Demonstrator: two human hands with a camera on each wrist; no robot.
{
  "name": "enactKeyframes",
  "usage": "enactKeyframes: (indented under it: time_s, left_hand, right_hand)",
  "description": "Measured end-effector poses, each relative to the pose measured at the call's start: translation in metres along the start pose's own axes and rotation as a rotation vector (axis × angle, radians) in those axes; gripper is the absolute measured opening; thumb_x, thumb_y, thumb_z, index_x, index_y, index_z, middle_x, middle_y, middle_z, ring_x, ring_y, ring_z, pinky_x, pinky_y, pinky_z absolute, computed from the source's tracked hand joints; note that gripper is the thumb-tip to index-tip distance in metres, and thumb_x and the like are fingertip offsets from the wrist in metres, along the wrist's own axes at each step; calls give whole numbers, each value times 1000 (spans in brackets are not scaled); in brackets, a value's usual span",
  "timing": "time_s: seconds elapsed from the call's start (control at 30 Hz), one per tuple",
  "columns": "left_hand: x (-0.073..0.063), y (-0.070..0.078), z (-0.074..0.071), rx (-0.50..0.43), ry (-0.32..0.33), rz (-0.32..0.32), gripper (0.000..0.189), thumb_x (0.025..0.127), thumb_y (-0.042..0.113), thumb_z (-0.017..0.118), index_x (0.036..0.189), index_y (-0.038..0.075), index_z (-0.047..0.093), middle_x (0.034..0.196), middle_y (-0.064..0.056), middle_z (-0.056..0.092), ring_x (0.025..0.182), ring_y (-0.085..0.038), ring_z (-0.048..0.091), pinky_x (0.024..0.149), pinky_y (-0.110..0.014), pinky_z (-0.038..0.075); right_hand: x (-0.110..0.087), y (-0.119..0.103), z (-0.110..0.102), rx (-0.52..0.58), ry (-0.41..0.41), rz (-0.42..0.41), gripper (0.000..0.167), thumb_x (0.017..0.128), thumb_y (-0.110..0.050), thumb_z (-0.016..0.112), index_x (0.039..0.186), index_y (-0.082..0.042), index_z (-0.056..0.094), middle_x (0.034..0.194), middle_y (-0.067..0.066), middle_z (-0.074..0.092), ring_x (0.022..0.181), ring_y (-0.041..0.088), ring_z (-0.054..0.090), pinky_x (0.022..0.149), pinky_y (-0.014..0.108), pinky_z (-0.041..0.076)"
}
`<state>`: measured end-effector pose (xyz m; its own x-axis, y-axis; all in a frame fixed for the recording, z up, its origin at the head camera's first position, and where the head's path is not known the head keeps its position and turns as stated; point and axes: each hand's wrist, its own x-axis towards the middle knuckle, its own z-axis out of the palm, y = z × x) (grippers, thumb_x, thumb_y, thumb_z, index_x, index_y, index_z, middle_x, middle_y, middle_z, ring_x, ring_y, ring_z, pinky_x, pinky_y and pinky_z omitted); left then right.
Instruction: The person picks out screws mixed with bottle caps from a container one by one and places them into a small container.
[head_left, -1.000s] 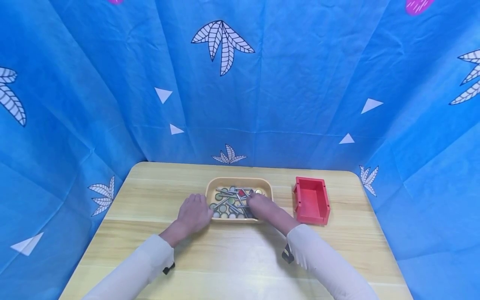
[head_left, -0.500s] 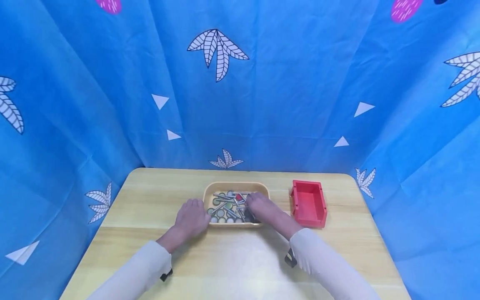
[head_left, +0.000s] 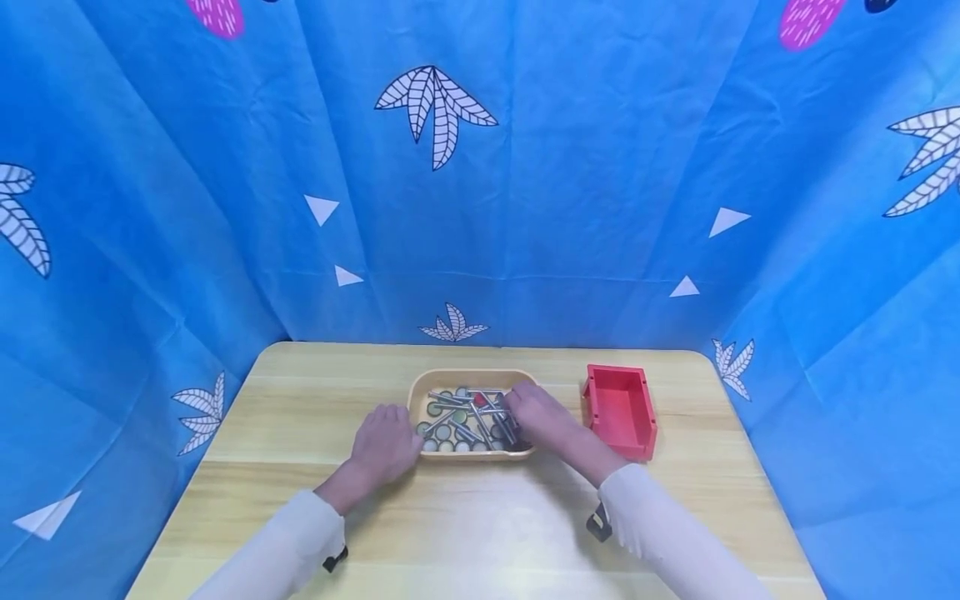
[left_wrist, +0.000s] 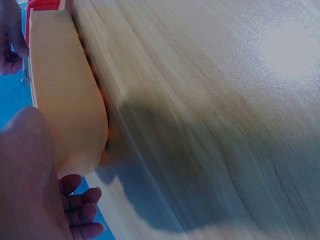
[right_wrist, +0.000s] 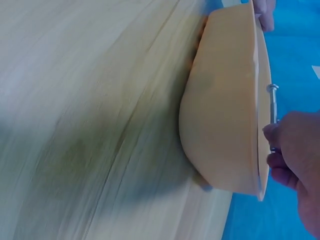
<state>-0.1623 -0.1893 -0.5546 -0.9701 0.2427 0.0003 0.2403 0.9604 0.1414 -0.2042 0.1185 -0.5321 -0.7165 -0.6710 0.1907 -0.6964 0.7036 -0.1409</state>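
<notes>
A shallow tan plastic tray (head_left: 472, 457) holds loose metal bolts (head_left: 480, 423), small round discs (head_left: 443, 432) and one red piece (head_left: 480, 400). At its left end my left hand (head_left: 386, 442) grips the tray, thumb at the rim and fingers bent around the outer wall (left_wrist: 75, 100). Over the right end, my right hand (head_left: 543, 417) pinches a bolt (right_wrist: 273, 105) between thumb and fingers. In the right wrist view the bolt's head sticks out above the tray rim, while its other end is mostly hidden by the fingers.
An open red bin (head_left: 622, 412) stands right of the tray, close to my right forearm. All rests on a light wooden table (head_left: 465, 525). A blue patterned curtain (head_left: 585, 208) hangs behind and at both sides.
My right hand has shifted right, from among the bolts toward the tray's right end. My left hand stays at the left end. The head view has tilted up slightly.
</notes>
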Motion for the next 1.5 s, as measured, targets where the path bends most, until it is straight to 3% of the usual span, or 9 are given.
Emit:
enactKeyframes:
  time_s: [0.07, 0.13, 0.33, 0.5, 0.67, 0.83, 1.07, 1.33, 1.5]
  left_hand:
    - [-1, 1, -3, 2, -4, -2, 24, 94, 25, 51, 81, 5, 52, 76, -7, 47, 73, -23, 43, 68, -34, 39]
    - [-3, 1, -4, 5, -3, -5, 24, 95, 25, 51, 83, 4, 53, 77, -7, 47, 74, -23, 42, 69, -34, 39]
    - [-4, 1, -2, 2, 10, -8, 23, 95, 24, 53, 83, 5, 51, 78, -7, 45, 73, -23, 40, 67, -33, 36]
    - [-5, 1, 0, 26, 23, 2, 25, 96, 25, 53, 82, 5, 49, 76, -6, 43, 71, -23, 38, 65, -32, 34]
    - [-4, 1, 1, 32, 32, 4, 25, 96, 25, 53, 81, 6, 49, 75, -7, 43, 70, -23, 37, 64, -31, 32]
    - [-5, 2, 0, 36, 36, 8, 25, 96, 24, 54, 79, 6, 48, 75, -7, 42, 70, -23, 37, 64, -31, 32]
    - [-5, 2, 1, 35, 34, -1, 24, 95, 24, 53, 80, 6, 48, 75, -7, 42, 71, -23, 37, 65, -32, 33]
    - [-3, 3, 3, 32, 45, 5, 23, 95, 23, 53, 79, 6, 49, 76, -7, 44, 72, -23, 38, 65, -32, 34]
    - [-1, 2, 4, 29, 39, -2, 24, 95, 24, 53, 81, 5, 50, 77, -8, 45, 73, -24, 40, 66, -32, 35]
  right_hand:
    - [-2, 1, -4, 53, -2, 44, 23, 87, -3, 75, 110, -3, 70, 101, 5, 64, 92, 16, 59, 84, 30, 57]
    - [-3, 2, -7, 14, 3, 22, 29, 83, -3, 79, 111, -2, 71, 103, 7, 65, 94, 18, 60, 86, 31, 58]
    - [-9, 8, -14, -120, 3, 6, 27, 81, 5, 74, 106, -6, 69, 104, 5, 67, 98, 19, 60, 90, 32, 56]
    - [-14, 13, -17, -64, -21, 61, 30, 81, 3, 73, 108, -9, 67, 105, 2, 64, 100, 17, 57, 92, 32, 55]
    - [-21, 19, -20, -40, 0, 79, 22, 92, -2, 70, 113, -7, 69, 105, 3, 65, 102, 18, 58, 93, 33, 55]
    - [-29, 25, -22, 73, 4, 157, 19, 101, -11, 60, 119, -9, 67, 109, 2, 63, 107, 18, 58, 97, 36, 55]
    - [-39, 35, -24, 97, 10, 186, 25, 94, -14, 74, 118, -13, 67, 108, -2, 62, 105, 13, 57, 94, 33, 56]
    - [-48, 47, -27, 191, 27, 300, 11, 102, -18, 57, 112, -18, 62, 102, -7, 57, 96, 9, 52, 86, 31, 55]
    - [-55, 56, -28, 125, 40, 280, 23, 95, -9, 69, 116, -14, 64, 108, -3, 60, 104, 13, 56, 93, 32, 58]
